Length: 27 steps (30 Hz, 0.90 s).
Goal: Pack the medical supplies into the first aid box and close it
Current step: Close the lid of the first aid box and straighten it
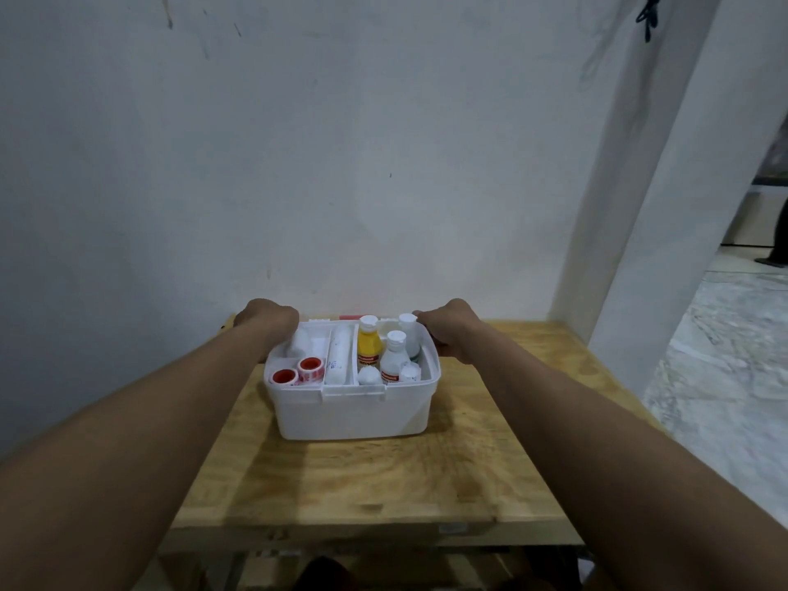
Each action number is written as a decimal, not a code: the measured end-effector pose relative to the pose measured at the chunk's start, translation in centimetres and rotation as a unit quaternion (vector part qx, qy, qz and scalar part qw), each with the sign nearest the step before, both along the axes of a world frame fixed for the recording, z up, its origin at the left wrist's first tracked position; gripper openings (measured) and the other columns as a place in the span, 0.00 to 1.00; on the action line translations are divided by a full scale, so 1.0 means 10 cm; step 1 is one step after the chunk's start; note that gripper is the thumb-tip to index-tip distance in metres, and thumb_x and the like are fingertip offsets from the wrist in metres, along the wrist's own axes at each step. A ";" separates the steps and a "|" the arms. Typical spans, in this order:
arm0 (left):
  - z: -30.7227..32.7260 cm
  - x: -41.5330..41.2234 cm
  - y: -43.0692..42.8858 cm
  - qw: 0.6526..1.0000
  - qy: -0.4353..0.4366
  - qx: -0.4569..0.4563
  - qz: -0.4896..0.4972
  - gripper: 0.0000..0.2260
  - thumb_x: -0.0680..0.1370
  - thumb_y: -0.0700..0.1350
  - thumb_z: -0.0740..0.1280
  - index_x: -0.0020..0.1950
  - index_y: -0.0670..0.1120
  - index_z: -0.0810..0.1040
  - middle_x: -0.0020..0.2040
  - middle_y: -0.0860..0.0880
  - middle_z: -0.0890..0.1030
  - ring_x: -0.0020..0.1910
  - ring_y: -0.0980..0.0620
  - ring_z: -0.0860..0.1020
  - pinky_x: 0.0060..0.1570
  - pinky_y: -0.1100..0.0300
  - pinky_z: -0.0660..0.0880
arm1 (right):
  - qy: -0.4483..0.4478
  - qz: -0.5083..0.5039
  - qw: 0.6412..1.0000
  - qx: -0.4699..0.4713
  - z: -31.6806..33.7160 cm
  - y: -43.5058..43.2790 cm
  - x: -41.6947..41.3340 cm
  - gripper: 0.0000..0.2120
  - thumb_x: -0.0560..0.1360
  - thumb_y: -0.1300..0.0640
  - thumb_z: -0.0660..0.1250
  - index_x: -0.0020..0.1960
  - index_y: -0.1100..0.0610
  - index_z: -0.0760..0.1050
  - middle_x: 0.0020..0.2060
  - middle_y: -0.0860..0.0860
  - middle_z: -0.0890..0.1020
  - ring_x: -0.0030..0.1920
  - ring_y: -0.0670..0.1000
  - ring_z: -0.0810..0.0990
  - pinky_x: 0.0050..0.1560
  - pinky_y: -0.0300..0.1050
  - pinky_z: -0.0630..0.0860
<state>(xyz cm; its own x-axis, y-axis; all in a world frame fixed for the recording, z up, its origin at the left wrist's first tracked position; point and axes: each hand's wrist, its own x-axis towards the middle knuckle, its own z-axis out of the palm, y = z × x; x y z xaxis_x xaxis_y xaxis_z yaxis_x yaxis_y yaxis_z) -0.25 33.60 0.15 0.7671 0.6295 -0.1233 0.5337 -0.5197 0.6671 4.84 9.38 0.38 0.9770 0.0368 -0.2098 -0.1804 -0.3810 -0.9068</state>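
The white first aid box [349, 413] stands open in the middle of the wooden table. Its left tray holds two red-and-white tape rolls [298, 373] and a white bandage roll [337, 356]. On the right stand a yellow bottle [369, 345], two white bottles [394, 356] and some cotton balls [369, 375]. My left hand [266, 319] curls over the box's rear left corner. My right hand [447, 330] curls over the rear right corner. Both grip the lid [351, 318], of which only a thin strip with a red part shows behind the box. My fingertips are hidden.
The table [366, 475] is pushed against a white wall, with its front edge close to me. A white pillar [639, 206] rises at the right. Beyond it, a marbled floor [725, 356] drops away past the table's right edge.
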 end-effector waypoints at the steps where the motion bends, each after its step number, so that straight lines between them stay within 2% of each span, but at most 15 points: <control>1: 0.00 0.01 0.02 1.000 0.008 -0.018 -0.008 0.08 0.81 0.43 0.61 0.47 0.39 0.72 0.44 0.41 0.77 0.42 0.43 0.75 0.35 0.56 0.70 | 0.006 -0.002 1.000 0.003 0.00 0.00 0.01 0.10 0.76 0.58 0.72 0.49 0.65 0.77 0.42 0.59 0.82 0.37 0.55 0.80 0.32 0.43 0.79; 3: -0.01 0.04 0.05 0.998 0.008 -0.052 -0.016 0.07 0.81 0.42 0.60 0.49 0.38 0.72 0.47 0.40 0.76 0.41 0.44 0.75 0.34 0.56 0.70 | 0.022 -0.001 1.000 0.019 0.00 -0.01 0.00 0.08 0.75 0.61 0.72 0.48 0.65 0.77 0.43 0.59 0.82 0.40 0.56 0.81 0.37 0.46 0.80; 5: 0.01 0.05 0.06 0.997 0.001 -0.077 -0.010 0.06 0.80 0.41 0.60 0.48 0.39 0.73 0.44 0.41 0.76 0.37 0.45 0.73 0.30 0.57 0.68 | 0.035 -0.002 0.999 0.038 0.01 -0.01 0.01 0.06 0.75 0.63 0.70 0.50 0.66 0.78 0.42 0.59 0.81 0.40 0.56 0.80 0.40 0.47 0.80; 8: 0.05 0.04 0.08 0.995 -0.017 -0.103 -0.002 0.04 0.78 0.41 0.60 0.46 0.40 0.72 0.41 0.42 0.75 0.34 0.46 0.72 0.30 0.59 0.67 | 0.046 -0.006 0.998 0.048 0.04 0.00 0.00 0.09 0.77 0.63 0.68 0.56 0.66 0.77 0.44 0.59 0.81 0.38 0.55 0.79 0.37 0.47 0.79; 11: 0.06 0.01 0.08 0.990 -0.035 -0.134 0.004 0.04 0.77 0.41 0.61 0.47 0.41 0.73 0.42 0.42 0.77 0.37 0.45 0.74 0.32 0.58 0.70 | 0.050 -0.006 0.998 0.047 0.07 0.03 0.01 0.10 0.77 0.63 0.66 0.57 0.66 0.75 0.42 0.58 0.79 0.38 0.55 0.78 0.36 0.47 0.77; 15: 0.06 -0.01 0.09 0.984 -0.056 -0.168 0.004 0.07 0.77 0.42 0.63 0.51 0.40 0.76 0.48 0.41 0.80 0.43 0.44 0.77 0.41 0.54 0.74 | 0.054 -0.007 0.997 0.050 0.11 0.10 0.03 0.09 0.77 0.63 0.62 0.56 0.64 0.74 0.45 0.59 0.77 0.41 0.55 0.75 0.39 0.48 0.75; 18: 0.07 -0.02 0.10 0.979 -0.072 -0.189 -0.002 0.10 0.78 0.41 0.63 0.57 0.39 0.77 0.53 0.41 0.82 0.51 0.42 0.80 0.44 0.52 0.76 | 0.065 -0.006 0.995 0.077 0.13 0.14 0.05 0.14 0.78 0.55 0.62 0.60 0.61 0.72 0.50 0.59 0.80 0.45 0.56 0.76 0.40 0.48 0.74; 21: 0.08 -0.02 0.15 0.972 -0.087 -0.218 -0.005 0.10 0.78 0.41 0.65 0.57 0.40 0.78 0.55 0.42 0.82 0.52 0.43 0.80 0.40 0.54 0.76 | 0.074 0.002 0.992 0.097 0.15 0.15 0.07 0.20 0.79 0.44 0.59 0.61 0.58 0.73 0.49 0.57 0.80 0.46 0.55 0.77 0.46 0.50 0.76; 23: 0.09 -0.02 0.18 0.964 -0.112 -0.241 -0.007 0.09 0.77 0.40 0.66 0.57 0.41 0.79 0.55 0.44 0.82 0.52 0.45 0.80 0.41 0.55 0.77 | 0.066 -0.005 0.992 0.111 0.18 0.13 0.10 0.21 0.80 0.41 0.58 0.61 0.57 0.74 0.50 0.56 0.79 0.50 0.55 0.77 0.52 0.52 0.76; 27: 0.15 -0.03 0.20 0.954 -0.149 -0.256 -0.043 0.12 0.77 0.37 0.68 0.59 0.48 0.80 0.58 0.49 0.81 0.55 0.49 0.79 0.58 0.50 0.77 | 0.036 -0.022 0.990 0.134 0.26 0.12 0.11 0.25 0.81 0.38 0.55 0.67 0.55 0.72 0.55 0.56 0.81 0.58 0.56 0.78 0.58 0.55 0.76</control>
